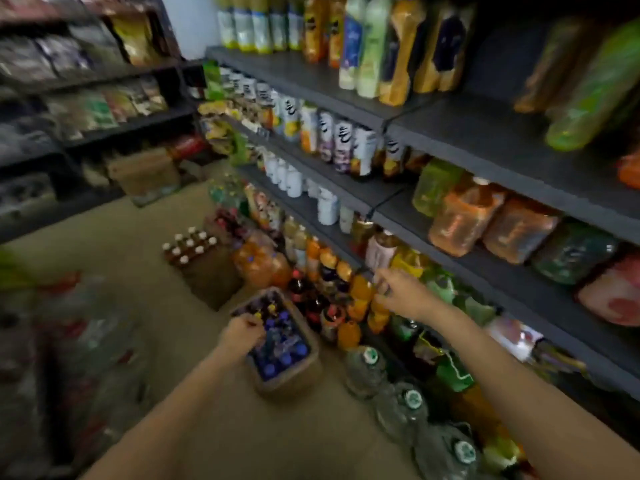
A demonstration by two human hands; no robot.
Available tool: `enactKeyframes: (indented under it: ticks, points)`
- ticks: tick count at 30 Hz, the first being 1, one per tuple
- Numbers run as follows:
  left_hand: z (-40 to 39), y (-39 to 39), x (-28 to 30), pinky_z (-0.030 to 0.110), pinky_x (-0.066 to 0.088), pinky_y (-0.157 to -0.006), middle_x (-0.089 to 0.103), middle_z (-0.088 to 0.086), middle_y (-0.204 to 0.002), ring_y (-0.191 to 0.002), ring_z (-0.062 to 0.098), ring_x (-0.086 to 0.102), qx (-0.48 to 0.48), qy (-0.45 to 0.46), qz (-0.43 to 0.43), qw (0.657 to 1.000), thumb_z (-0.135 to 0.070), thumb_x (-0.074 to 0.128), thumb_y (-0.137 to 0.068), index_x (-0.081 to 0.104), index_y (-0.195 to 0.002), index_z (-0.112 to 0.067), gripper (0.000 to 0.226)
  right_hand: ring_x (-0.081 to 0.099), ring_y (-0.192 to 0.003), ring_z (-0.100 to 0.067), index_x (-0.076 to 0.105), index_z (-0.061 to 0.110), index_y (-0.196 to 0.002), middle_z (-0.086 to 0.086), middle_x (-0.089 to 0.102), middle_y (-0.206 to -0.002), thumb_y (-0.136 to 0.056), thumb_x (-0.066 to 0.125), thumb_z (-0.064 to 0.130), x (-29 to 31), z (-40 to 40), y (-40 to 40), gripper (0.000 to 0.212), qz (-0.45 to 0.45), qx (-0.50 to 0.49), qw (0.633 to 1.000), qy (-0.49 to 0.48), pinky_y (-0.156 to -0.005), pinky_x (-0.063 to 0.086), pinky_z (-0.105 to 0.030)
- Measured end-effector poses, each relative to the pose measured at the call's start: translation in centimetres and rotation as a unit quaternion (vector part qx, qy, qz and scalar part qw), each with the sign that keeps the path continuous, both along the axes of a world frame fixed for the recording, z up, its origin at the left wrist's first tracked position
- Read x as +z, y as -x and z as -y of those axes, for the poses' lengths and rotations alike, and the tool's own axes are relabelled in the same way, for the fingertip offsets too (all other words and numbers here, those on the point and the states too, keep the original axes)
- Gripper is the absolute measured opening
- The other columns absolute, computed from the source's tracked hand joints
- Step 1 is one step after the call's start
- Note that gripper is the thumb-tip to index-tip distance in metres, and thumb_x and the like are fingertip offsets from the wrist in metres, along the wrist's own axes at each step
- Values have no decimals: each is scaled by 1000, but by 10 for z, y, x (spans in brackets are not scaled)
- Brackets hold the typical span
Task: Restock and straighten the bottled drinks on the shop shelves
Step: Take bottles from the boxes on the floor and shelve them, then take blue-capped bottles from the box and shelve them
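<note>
From my head camera, everything is a bit smeared. My left hand (242,332) is down at the near-left rim of a cardboard box (304,370) on the floor, fingers curled at the yellow cap of a bottle inside; whether I actually grip that cap I cannot tell. The box is packed with blue-capped bottles (285,358), standing upright.

My right hand (398,294) reaches to the right, at the front of the low shelf, fingers bent and pinched against the top of an orange drink bottle (362,296) in the front row there. Dark cola-like bottles (313,299) stand just left of it, between the box and the shelf.

Along the floor, near right, big clear water jugs (401,408) with green caps stand in a line. Farther left, a second carton (207,271) holds white-capped bottles (188,245).

Above my right hand, the dark shelves (485,140) carry rows of cans, juice bottles and shrink-wrapped packs.
</note>
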State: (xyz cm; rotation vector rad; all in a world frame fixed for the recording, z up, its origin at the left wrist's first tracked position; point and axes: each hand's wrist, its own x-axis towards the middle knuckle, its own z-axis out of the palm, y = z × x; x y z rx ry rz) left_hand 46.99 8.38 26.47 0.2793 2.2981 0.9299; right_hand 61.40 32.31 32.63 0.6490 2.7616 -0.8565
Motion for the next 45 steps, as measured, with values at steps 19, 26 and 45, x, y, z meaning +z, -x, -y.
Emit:
enactKeyframes:
  ticks: [19,26,45]
  points:
    - [94,208,-193,34,48,-81,68,17,-92,-93,33,64,-31,109,49,992,-1,56,-82,59,-96,-5,15,53,-91,-19,55,19,-73,-15,63,-104,-86,56,7,-309,69,229,18,227,-31,966,116,-61,25,-22]
    - [74,246,-384,15,43,-60,57,6,-85,-71,16,54,-8,92,124,988,2,51,-88,52,-94,-13,17,54,-108,-28,56,8,-115,-17,57,-119,-85,64,19,-503,83,288,32,239,22,967,84,-77,35,-28]
    - [71,262,-522,7,24,-94,40,-5,-136,-123,3,35,-210,10,126,970,-10,77,-70,28,-141,-14,87,54,-90,-28,53,16,-110,-5,46,-106,-74,69,36,-559,137,346,44,88,283,955,25,-69,42,-35]
